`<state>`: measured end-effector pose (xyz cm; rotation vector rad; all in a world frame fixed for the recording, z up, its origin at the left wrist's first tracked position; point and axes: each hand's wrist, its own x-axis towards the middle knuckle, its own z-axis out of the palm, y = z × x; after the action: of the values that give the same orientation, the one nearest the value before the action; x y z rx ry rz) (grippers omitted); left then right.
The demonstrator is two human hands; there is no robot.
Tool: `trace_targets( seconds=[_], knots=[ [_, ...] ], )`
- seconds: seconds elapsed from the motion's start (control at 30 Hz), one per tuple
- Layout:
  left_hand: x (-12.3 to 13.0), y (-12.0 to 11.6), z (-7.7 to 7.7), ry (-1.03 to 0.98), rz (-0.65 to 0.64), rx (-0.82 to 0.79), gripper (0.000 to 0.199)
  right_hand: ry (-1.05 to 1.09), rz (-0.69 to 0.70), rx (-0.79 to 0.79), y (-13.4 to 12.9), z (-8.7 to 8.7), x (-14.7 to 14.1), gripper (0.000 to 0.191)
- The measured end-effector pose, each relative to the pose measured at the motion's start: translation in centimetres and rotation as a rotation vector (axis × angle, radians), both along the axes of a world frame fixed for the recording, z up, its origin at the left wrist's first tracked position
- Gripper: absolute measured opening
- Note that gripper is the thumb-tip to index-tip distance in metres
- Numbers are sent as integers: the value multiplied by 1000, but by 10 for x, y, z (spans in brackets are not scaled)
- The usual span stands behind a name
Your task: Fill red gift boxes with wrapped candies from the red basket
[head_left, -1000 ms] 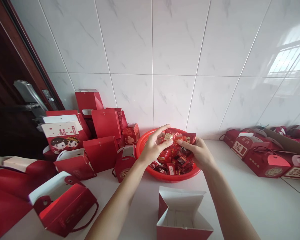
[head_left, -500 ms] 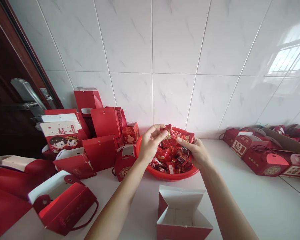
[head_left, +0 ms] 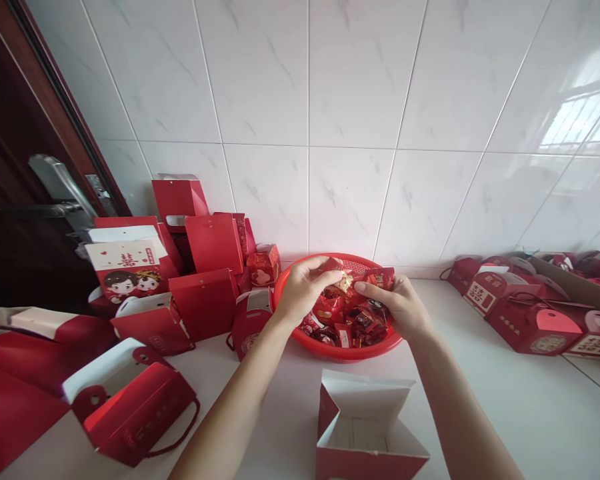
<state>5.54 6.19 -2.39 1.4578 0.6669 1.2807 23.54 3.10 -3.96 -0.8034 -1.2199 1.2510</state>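
Note:
Over a red plastic basket (head_left: 375, 351) full of wrapped candies (head_left: 367, 320), both of my hands have their fingers closed. My left hand (head_left: 303, 291) pinches a red and gold wrapped candy (head_left: 347, 280) between thumb and fingers. In my right hand (head_left: 403, 307) is another red wrapped candy (head_left: 380, 276), gripped by thumb and fingers at the basket's right side. Nearer to me, between my forearms, stands an open red box (head_left: 373, 463) with a white inside; its bottom shows bare.
Red gift boxes (head_left: 205, 303) crowd the left, one open box (head_left: 140, 413) with a cord handle lying closest. Closed red boxes (head_left: 530, 325) stand at the right beside a cardboard carton (head_left: 565, 283). A tiled wall (head_left: 350, 193) rises behind; a dark door (head_left: 10, 200) is at far left.
The candy in my left hand has tilted and dipped slightly toward the basket. My right hand has shifted a little right, still with its candy. The whole view has moved slightly.

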Motion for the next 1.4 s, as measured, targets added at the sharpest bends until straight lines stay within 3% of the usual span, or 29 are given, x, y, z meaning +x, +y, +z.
trace_targets(
  seconds=[0.13,0.33,0.53,0.8,1.0,1.1,1.27,1.4],
  knots=[
    [-5,-4,5,51,-107,-16,30,-42,16,23,-4,5,4,21],
    [3,-5,2,-137,-181,-115,28,54,22,-15,-9,12,0,31],
    [10,-12,2,-231,-160,-135,32,89,29,-59,-10,13,-1,39],
    [1,-8,3,-63,-120,32,30,0,73,-6,-12,17,9,24],
    [3,-11,4,-192,-212,-167,36,-2,103,31,-13,17,8,25],
    [4,-12,5,-190,-211,-192,34,-3,97,27,-13,18,7,26],
    [-2,-13,7,-65,-137,-50,29,5,81,14,-13,19,9,24],
    [-8,-15,9,37,-220,-11,25,24,44,4,-12,21,8,28]
  ],
)
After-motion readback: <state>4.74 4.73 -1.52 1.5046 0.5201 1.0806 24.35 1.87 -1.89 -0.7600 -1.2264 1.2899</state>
